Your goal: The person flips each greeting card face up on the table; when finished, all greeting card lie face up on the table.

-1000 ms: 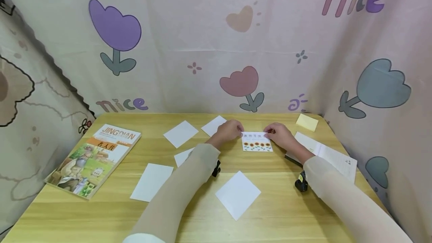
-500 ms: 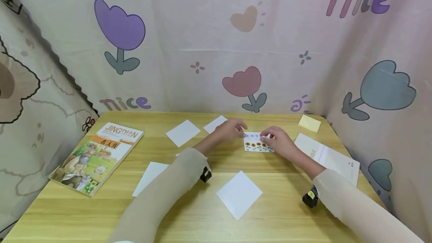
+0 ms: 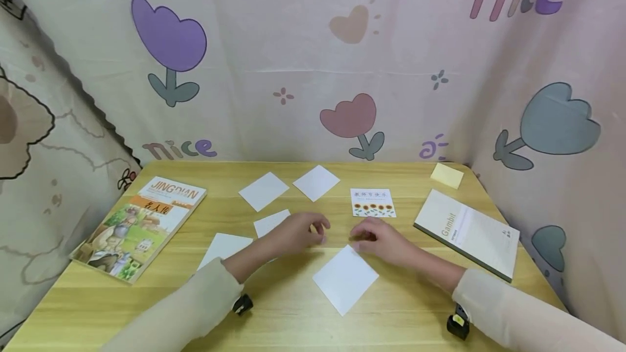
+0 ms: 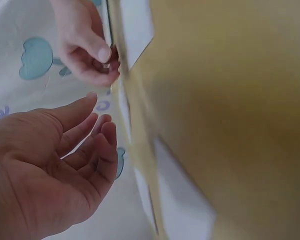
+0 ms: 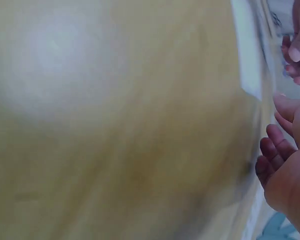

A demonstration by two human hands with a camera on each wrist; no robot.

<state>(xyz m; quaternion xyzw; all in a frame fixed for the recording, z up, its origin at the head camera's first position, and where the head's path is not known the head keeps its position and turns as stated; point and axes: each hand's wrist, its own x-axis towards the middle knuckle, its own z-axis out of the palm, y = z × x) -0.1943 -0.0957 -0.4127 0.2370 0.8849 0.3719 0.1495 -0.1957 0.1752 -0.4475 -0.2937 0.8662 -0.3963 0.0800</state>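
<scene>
- On the counter [image 3: 146, 308] your head view counts five white paper squares [image 3: 345, 280], one sunflower card [image 3: 373, 202], two books [image 3: 137, 227].
- Only wrist views show your left hand [image 4: 50, 165] and right hand [image 5: 290, 175] with fingers loosely spread, holding nothing.

The head view is evenly and softly lit, bright without harsh glare; the forearms cast only faint, diffuse shadows onto the table [image 3: 293, 308], suggesting light from above. It is sharp across most of the frame, though the wide lens bows the table's edges and stretches the curtain [image 3: 313, 58] towards the corners. Both wrist views are far poorer. The left wrist view is smeared with motion blur, with the left hand [image 4: 50, 165] close and soft. The right wrist view is heavily blurred, a pale glare patch washes the wood, and the right hand [image 5: 290, 165] sits dim at the edge.
</scene>
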